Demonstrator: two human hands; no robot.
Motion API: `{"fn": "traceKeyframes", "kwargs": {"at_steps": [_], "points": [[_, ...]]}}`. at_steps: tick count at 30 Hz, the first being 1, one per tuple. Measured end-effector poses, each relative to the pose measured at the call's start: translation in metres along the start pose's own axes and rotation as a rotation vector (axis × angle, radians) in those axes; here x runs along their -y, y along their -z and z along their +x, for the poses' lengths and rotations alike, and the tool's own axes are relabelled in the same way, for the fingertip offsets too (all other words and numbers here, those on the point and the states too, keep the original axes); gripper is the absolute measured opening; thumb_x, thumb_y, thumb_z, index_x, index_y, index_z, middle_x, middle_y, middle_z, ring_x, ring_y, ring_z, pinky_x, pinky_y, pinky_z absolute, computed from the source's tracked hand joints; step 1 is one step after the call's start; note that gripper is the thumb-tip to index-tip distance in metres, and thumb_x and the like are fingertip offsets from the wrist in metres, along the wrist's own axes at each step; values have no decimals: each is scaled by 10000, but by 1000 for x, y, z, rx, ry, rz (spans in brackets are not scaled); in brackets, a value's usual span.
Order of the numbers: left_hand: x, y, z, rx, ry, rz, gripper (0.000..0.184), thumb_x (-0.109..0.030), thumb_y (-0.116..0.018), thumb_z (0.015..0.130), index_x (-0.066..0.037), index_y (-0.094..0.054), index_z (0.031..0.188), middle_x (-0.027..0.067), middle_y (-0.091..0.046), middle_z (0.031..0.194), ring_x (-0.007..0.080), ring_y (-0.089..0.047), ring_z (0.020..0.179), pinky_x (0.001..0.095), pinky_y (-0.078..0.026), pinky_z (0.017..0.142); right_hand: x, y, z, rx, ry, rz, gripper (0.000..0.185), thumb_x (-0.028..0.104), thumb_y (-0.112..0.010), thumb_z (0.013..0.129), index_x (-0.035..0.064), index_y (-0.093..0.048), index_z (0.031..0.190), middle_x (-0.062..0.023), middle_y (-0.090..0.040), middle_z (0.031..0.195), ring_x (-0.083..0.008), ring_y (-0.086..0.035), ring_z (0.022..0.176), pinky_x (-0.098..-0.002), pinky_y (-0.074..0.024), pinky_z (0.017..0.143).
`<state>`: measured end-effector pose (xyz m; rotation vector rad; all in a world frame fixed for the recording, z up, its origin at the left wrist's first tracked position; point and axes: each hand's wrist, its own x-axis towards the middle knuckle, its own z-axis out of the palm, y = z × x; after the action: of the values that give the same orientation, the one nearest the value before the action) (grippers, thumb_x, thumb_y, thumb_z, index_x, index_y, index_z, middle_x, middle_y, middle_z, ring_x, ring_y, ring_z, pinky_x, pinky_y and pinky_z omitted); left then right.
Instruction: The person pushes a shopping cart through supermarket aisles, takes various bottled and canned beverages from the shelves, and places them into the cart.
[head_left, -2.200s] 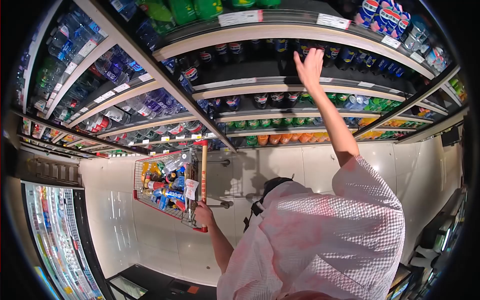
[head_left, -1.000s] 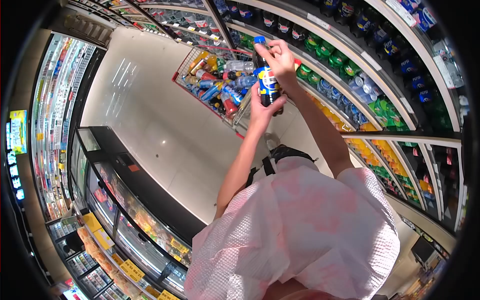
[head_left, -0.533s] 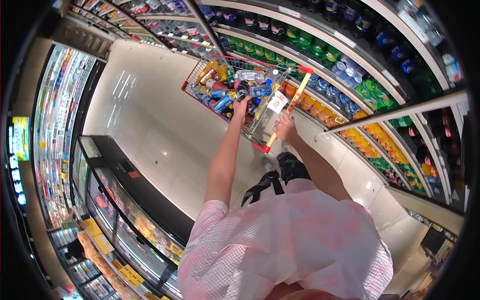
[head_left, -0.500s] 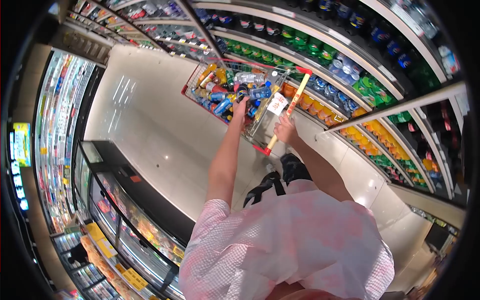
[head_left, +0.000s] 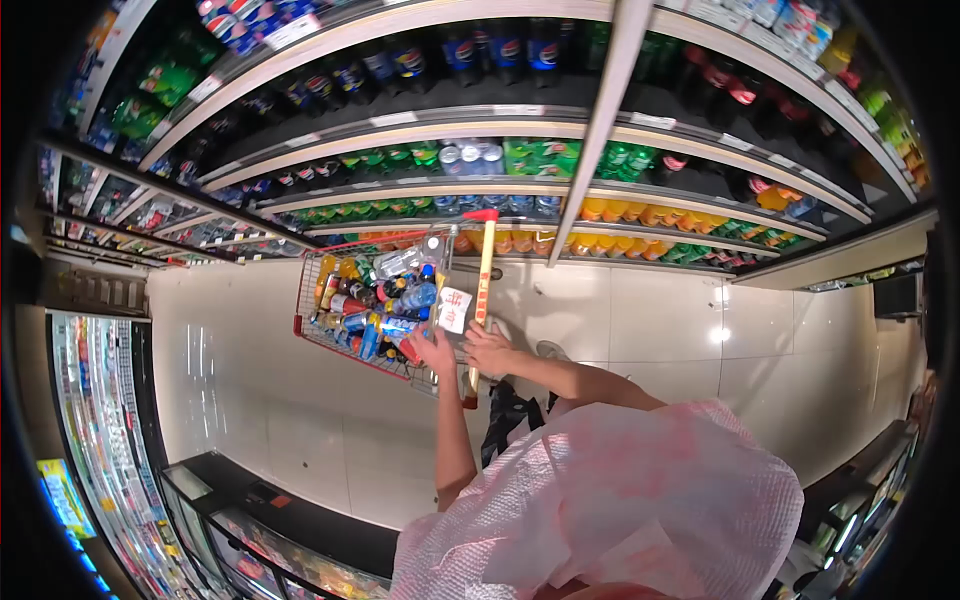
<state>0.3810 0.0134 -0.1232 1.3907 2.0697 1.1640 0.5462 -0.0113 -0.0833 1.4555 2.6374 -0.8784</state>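
A wire shopping cart (head_left: 300, 290) with red trim is loaded with several drink bottles. My right hand (head_left: 488, 352) lies across the cart's yellow handle (head_left: 486, 270), its fingers over the bar. Just left of it, my left hand (head_left: 433, 353) is at the handle end of the basket, fingers apart and nothing seen in them. Close to its fingertips lie a blue-labelled bottle (head_left: 400, 326) and a clear bottle with a blue cap (head_left: 416, 297). A white sign with red characters (head_left: 455, 310) hangs between the basket and the handle.
Drink shelves (head_left: 420, 130) curve along the far side, stocked with cola, green and orange bottles. A shelf upright (head_left: 600, 130) stands beyond the handle. Behind the cart is a low glass-topped chiller (head_left: 270, 510); a tall stocked fridge (head_left: 100, 400) stands at left. The tiled floor (head_left: 660, 320) is shiny.
My view has turned toward the drink shelves. My left hand has let go of a dark-capped bottle among the others and drawn back toward the handle. The right hand stays on the handle.
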Motion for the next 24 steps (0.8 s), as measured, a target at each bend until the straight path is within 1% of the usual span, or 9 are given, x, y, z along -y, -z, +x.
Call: {"fn": "traceKeyframes", "kwargs": {"at_steps": [4,7,10,13,17,19,20,22,24], "points": [[-51,-5,-107,11,-51,108,512,-183,-619,941,35,-532,1395,262,-543,1335,449,-501,1273,520,-394,1089,-37,-12,-54,-86,121,138,394,350,-603,935,90,-684,1219,-148,-474,1387,-329,-291,1485,-695,-399,1023],[-89,-12,-148,36,-12,170,604,-176,-631,896,-4,-493,1459,259,-537,1356,453,-500,1272,529,-402,1077,-61,2,-84,155,156,165,394,359,-608,920,107,-692,1212,-142,-467,1400,-340,-286,1464,-717,-390,1006],[-106,-30,-186,31,3,251,655,-185,-649,860,-21,-479,1472,251,-537,1362,451,-501,1272,537,-407,1067,-88,27,-122,239,311,80,379,309,-640,946,66,-647,1237,-178,-542,1393,-333,-502,1304,-594,-478,1000],[-113,-44,-221,21,-42,300,681,-192,-665,839,-29,-472,1471,238,-540,1364,442,-499,1278,543,-411,1061,-147,20,-132,361,452,797,338,189,-691,937,35,-641,1234,-141,-682,1173,-225,-656,1101,-418,-556,920],[-137,-60,-270,31,-29,334,694,-190,-679,823,-34,-469,1466,217,-543,1368,425,-494,1289,537,-415,1067,-209,212,-224,-238,227,1029,171,83,-692,947,14,-696,1104,-70,-733,979,-150,-706,970,-313,-573,858],[-155,-65,-296,44,-47,335,702,-188,-688,814,-34,-468,1462,209,-546,1359,421,-497,1285,535,-418,1069,-264,319,-248,-1009,216,588,59,48,-648,955,-1,-678,941,-108,-705,952,-162,-684,890,-334,-558,767],[-163,-69,-307,46,-44,371,730,-181,-712,794,-32,-460,1463,201,-545,1350,415,-499,1280,535,-423,1069,-283,373,-266,-1196,-100,576,46,31,-661,913,11,-655,954,-129,-655,924,-201,-680,845,-348,-540,748],[-180,-82,-329,52,3,399,744,-179,-720,782,-32,-457,1462,201,-543,1343,413,-501,1276,538,-426,1066,-322,461,-291,-1642,-240,69,384,160,-760,816,30,-568,1123,-166,-554,1067,-353,-593,1060,-457,-499,899],[-184,-95,-352,60,40,390,773,-166,-726,769,-27,-442,1475,210,-529,1363,418,-487,1301,546,-420,1077,-366,518,-296,-1613,-480,-1,688,325,-831,779,-12,-482,1266,-264,-464,1283,-450,-452,1262,-496,-463,1019]]}}
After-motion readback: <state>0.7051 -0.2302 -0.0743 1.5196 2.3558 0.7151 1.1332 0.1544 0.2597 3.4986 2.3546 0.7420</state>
